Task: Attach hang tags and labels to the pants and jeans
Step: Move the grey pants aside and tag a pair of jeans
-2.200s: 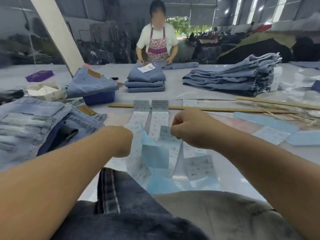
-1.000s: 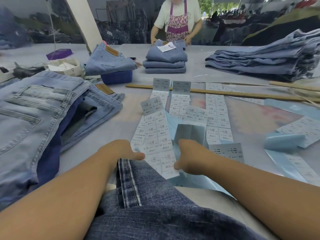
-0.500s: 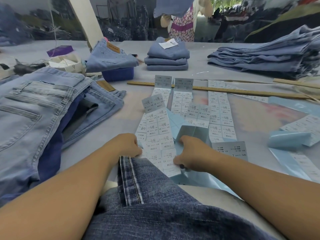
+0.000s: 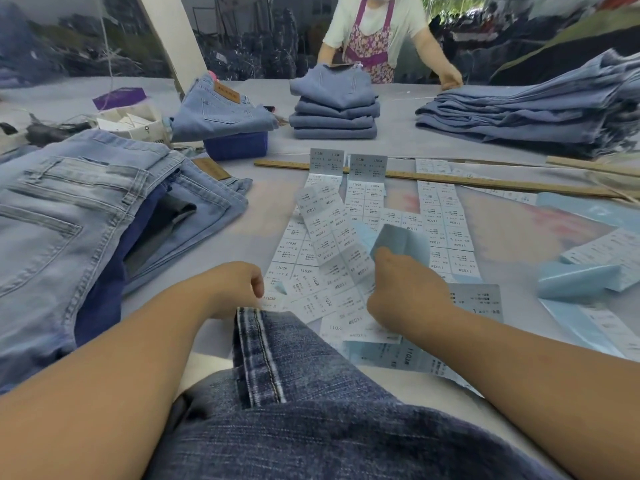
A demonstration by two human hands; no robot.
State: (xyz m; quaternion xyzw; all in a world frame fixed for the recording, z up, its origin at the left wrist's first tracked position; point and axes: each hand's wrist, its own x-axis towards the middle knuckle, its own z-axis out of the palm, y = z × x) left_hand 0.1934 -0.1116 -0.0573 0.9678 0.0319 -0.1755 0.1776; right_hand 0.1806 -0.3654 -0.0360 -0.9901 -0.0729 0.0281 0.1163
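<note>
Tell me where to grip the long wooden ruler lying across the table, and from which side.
Grip the wooden ruler on its bare stretch right of the label sheets, probably from above, fingers across its narrow width. It lies flat, and the sheets drape over its left part, so lifting there would likely disturb them.

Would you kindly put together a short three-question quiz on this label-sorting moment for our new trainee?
1. True or false: the wooden ruler lies on the far side of the label sheets from the worker.
2. What does the right hand pinch? A) a label sheet B) the ruler C) the purple box
3. Fill in: the dark jeans lie nearest the camera, and the left hand rests at their ____ end.

Key:
1. True
2. A
3. Far: the left hand sits curled at the far end of the dark jeans, by the nearest labels; whether it holds a label cannot be told.
</note>
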